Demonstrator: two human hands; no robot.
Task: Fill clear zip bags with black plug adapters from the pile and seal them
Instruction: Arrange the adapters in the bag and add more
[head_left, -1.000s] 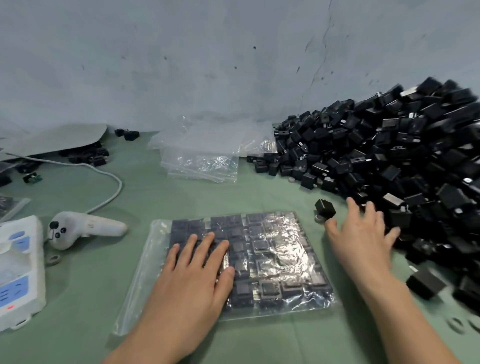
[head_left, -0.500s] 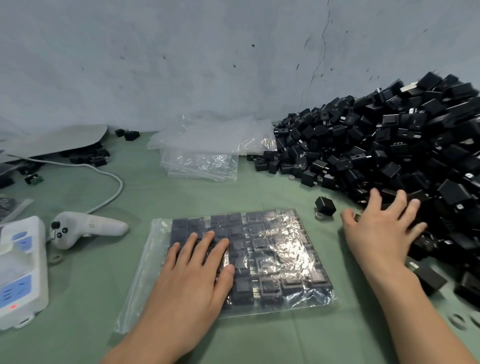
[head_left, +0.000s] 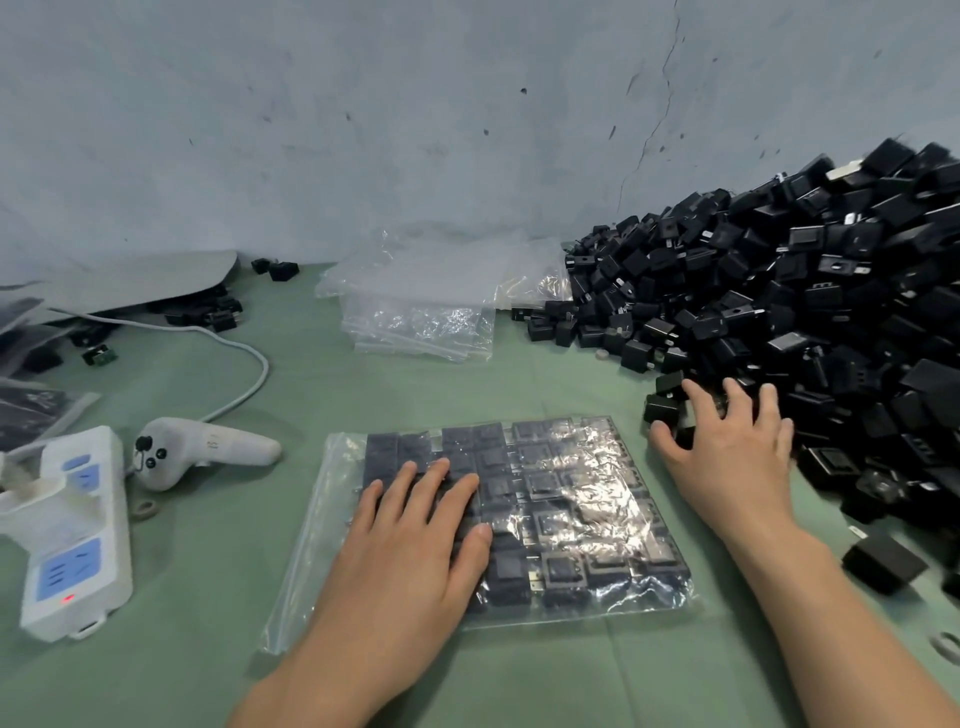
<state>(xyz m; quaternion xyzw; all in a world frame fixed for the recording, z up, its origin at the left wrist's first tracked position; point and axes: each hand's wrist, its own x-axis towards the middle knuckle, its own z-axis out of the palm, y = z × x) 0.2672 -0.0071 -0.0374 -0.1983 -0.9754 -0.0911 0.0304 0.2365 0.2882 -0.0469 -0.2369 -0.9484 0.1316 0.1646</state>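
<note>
A clear zip bag (head_left: 582, 499) lies flat on the green table, filled with black plug adapters in neat rows. Its open end (head_left: 311, 525) points left. My left hand (head_left: 415, 540) presses flat on the bag's left half, fingers straight. A big pile of black plug adapters (head_left: 810, 312) fills the right side against the wall. My right hand (head_left: 727, 457) rests with spread fingers on the pile's near edge. A loose adapter (head_left: 661, 409) sits between its thumb and index finger, and others lie under the palm.
A stack of empty clear bags (head_left: 421, 317) lies at the back centre. A white power strip (head_left: 72, 530), a white controller (head_left: 208, 447) and a white cable (head_left: 228, 343) lie at the left. One stray adapter (head_left: 883, 564) sits near my right forearm.
My right hand slid left along the pile's edge and now reaches the loose adapter by the bag's far right corner. My left hand stays on the bag.
</note>
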